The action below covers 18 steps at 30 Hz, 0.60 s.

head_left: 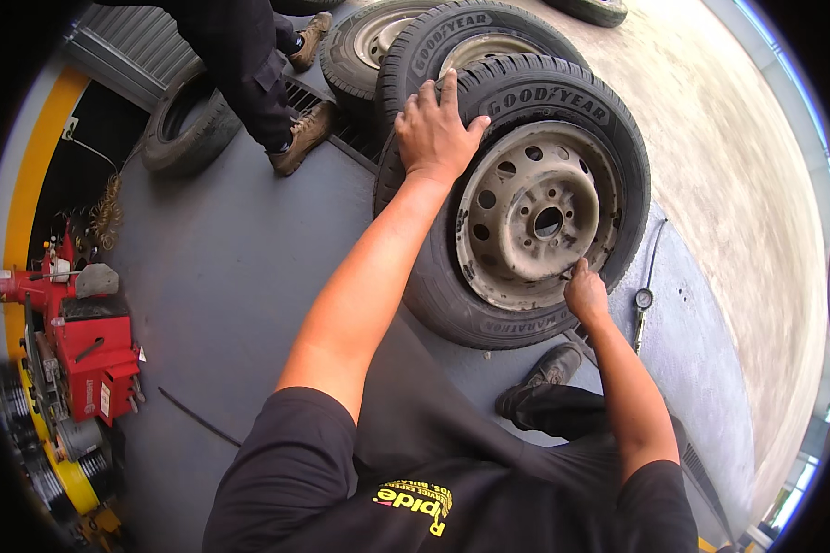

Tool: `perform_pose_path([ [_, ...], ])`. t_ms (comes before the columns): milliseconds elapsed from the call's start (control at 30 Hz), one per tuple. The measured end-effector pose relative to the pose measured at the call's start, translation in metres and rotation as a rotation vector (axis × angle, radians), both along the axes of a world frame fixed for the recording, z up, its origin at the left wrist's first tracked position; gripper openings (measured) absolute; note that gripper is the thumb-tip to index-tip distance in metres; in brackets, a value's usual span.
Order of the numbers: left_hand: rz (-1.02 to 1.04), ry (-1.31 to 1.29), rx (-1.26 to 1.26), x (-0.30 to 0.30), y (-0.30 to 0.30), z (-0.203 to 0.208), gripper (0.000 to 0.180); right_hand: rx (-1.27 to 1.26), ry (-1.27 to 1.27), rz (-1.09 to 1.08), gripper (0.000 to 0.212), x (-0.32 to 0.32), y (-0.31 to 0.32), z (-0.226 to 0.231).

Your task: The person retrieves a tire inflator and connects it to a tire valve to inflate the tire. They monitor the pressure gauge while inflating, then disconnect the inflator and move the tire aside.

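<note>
A black tyre on a dusty tan steel wheel (526, 207) stands tilted in front of me, its holed rim facing up toward me. My left hand (438, 134) lies on the tyre's upper left edge with the fingers spread. At the rim's lower right edge is my right hand (586, 293), its fingers closed. Whatever they hold, if anything, is too small to make out. Right of that hand, a round pressure gauge (644, 299) with a thin hose lies on the floor.
Behind the wheel are another mounted tyre (424, 46) and a third wheel (350, 55). A person's legs (240, 69) stand at the far left beside a loose tyre (189, 129). Red machinery (92, 350) occupies the left side. A floor grate (350, 138) runs behind the wheel.
</note>
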<state>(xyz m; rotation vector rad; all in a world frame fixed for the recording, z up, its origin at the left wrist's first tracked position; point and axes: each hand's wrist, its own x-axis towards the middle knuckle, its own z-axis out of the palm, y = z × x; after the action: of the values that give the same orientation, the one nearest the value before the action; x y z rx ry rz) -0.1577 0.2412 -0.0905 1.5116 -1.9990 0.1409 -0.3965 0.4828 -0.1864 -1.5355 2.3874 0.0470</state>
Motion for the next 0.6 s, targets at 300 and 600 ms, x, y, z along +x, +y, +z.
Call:
perform_pose_path([
  [300, 0.016, 0.011, 0.004, -0.005, 0.003, 0.005, 0.080, 0.004, 0.016, 0.104, 0.031, -0.022, 0.013, -0.004],
  [600, 0.013, 0.021, 0.070, -0.004, 0.009, 0.016, 0.079, -0.011, 0.083, 0.162, 0.036, -0.021, 0.010, 0.000],
])
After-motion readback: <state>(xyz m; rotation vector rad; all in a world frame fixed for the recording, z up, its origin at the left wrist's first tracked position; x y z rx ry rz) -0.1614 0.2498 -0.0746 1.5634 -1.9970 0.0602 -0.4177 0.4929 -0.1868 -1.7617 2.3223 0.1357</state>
